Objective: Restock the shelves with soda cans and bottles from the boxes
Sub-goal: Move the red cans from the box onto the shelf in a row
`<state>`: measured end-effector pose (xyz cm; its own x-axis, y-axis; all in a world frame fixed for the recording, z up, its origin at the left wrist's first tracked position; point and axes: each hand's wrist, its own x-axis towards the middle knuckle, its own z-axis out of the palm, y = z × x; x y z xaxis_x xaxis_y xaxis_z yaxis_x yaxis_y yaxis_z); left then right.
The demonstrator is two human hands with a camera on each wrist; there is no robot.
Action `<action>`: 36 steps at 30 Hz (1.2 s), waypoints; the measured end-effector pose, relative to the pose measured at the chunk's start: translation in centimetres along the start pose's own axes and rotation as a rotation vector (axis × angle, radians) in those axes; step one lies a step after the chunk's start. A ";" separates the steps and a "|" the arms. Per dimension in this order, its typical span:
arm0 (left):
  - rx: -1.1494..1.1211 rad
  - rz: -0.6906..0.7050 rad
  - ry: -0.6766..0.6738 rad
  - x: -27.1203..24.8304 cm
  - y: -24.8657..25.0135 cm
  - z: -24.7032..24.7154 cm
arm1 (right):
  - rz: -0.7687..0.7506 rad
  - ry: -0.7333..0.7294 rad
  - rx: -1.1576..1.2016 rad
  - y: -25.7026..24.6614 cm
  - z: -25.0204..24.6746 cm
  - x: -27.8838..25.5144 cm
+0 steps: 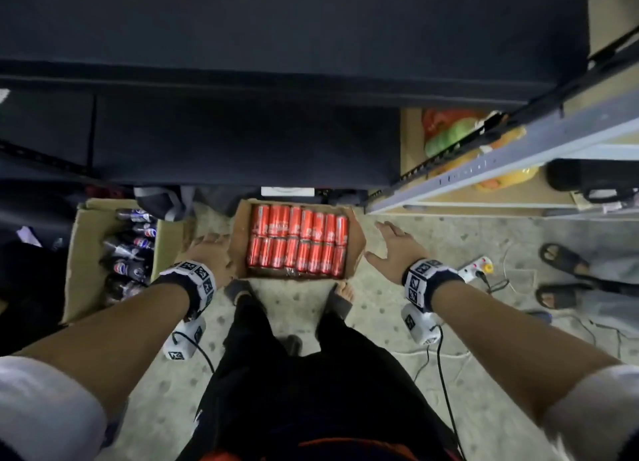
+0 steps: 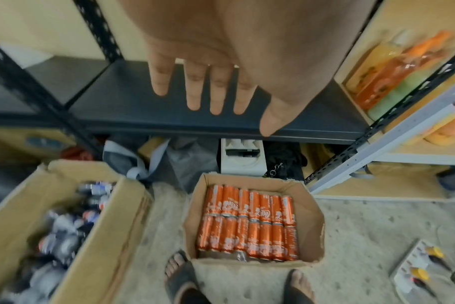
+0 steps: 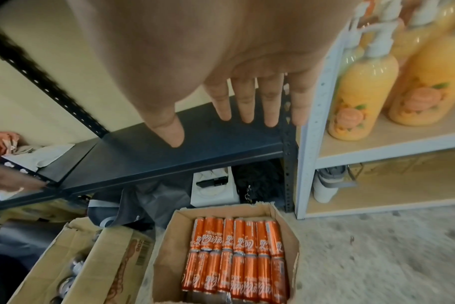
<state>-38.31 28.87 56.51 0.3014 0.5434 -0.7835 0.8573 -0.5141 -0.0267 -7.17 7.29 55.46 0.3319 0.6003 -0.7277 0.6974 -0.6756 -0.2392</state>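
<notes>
Standing right over the can box (image 1: 358,241) on the floor, toes nearly touching its near edge, probably so both arms can drop straight down either side of it. Red cans (image 1: 297,244) lying flat inside in two neat rows, plastic wrap bunched at the near end, so looks like a full, barely touched layer. Second box (image 1: 83,253) off to the left, stuffed with dark bottles (image 1: 129,249) in a jumble. Dark shelf (image 2: 195,115) directly ahead and bare where visible, a sensible spot for the soda to go; lighter rack (image 3: 309,123) to the right already loaded with yellow pump bottles (image 3: 361,96). Left hand (image 1: 211,253) hanging over the can box's left wall, right hand (image 1: 394,248) out past the right wall, not touching cardboard as far as can be told. Fingers (image 2: 216,92) of the left spread straight and loose, nothing in them; same deal on the right, fingers (image 3: 244,98) straight, thumb splayed, holding nothing. Guessing a two-handed lift or first grab of cans is coming, nothing restocked yet.
</notes>
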 end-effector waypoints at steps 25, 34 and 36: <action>-0.237 -0.088 -0.209 26.5 -0.5 25.4 | 0.086 -0.150 0.206 2.2 29.2 25.8; -0.278 -0.144 -0.120 39.6 -3.9 32.1 | 0.005 -0.239 0.074 -1.2 37.2 37.7; -0.255 -0.136 -0.120 42.9 -4.9 33.4 | -0.028 -0.230 0.075 -2.8 38.4 40.1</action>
<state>-43.49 32.57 2.29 0.1381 0.5056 -0.8517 0.9680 -0.2510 0.0079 -20.15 16.80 2.28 0.1538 0.5121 -0.8450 0.6526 -0.6948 -0.3023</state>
